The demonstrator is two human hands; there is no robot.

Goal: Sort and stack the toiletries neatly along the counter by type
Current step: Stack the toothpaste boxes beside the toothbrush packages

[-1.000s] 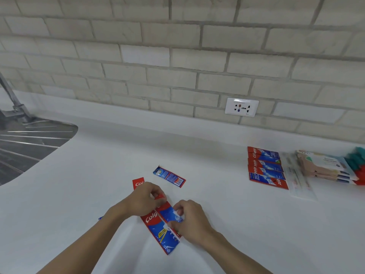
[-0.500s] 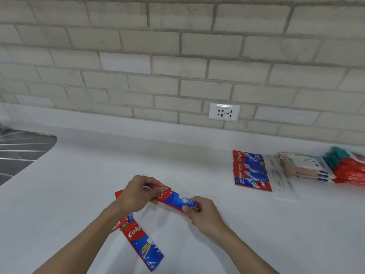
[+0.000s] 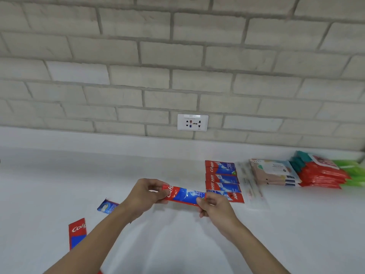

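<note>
A red and blue toothpaste sachet (image 3: 183,195) is held flat above the white counter (image 3: 59,175), my left hand (image 3: 145,194) pinching its left end and my right hand (image 3: 214,204) its right end. Just to its right lies a row of several matching toothpaste sachets (image 3: 222,179). Two more lie loose at the left: a small blue one (image 3: 107,206) and a red one (image 3: 77,232) partly hidden by my left forearm.
Right of the sachet row lie clear flat packets (image 3: 250,184), a stack of beige wipe packs (image 3: 274,172), red and teal packs (image 3: 320,173) and green packs (image 3: 353,171). A wall socket (image 3: 192,122) sits in the brick backsplash.
Both hands lifted one sachet off the counter and carried it right toward the sachet row. The view panned right, so the sink left the frame.
</note>
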